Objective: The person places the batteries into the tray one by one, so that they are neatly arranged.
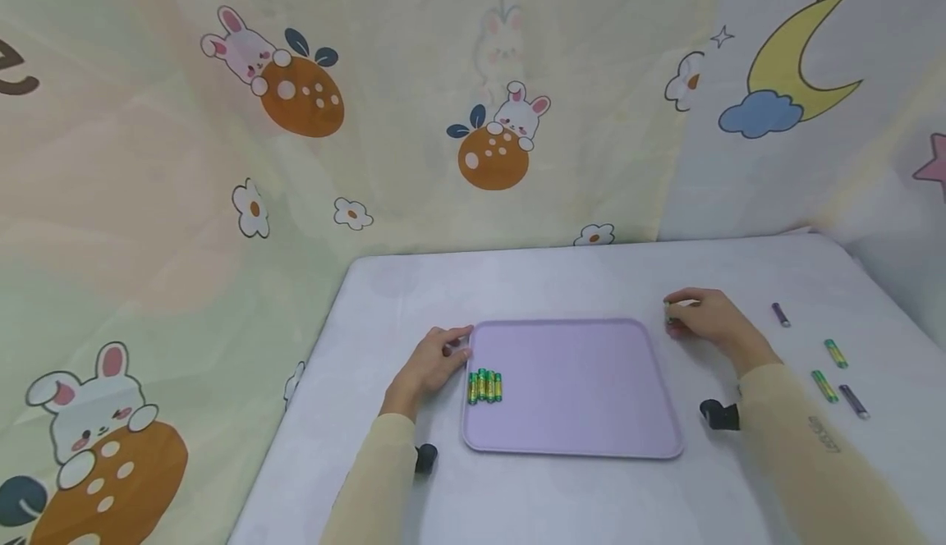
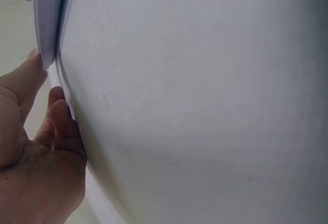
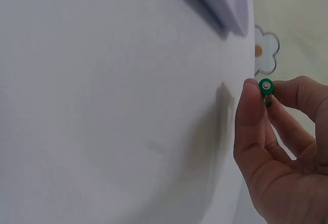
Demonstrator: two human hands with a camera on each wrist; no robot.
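Observation:
My right hand (image 1: 705, 319) pinches a small green battery (image 3: 266, 86) between thumb and fingers, above the table beyond the tray's right side. In the right wrist view, one end of that battery faces the camera. A shallow lilac tray (image 1: 576, 389) lies on the table before me. Several green-and-yellow batteries (image 1: 484, 386) stand side by side in a row along its left wall. With its fingertips my left hand (image 1: 434, 362) touches the tray's rim near the far left corner; the left wrist view shows its fingers (image 2: 64, 124) loosely bent beside the tray wall.
Right of my right hand, two dark batteries (image 1: 853, 401) and two green-yellow batteries (image 1: 824, 386) lie loose on the white-covered table (image 1: 562, 496). Black wrist devices (image 1: 719, 415) stick out under both sleeves. A patterned cloth (image 1: 414, 118) hangs behind the table.

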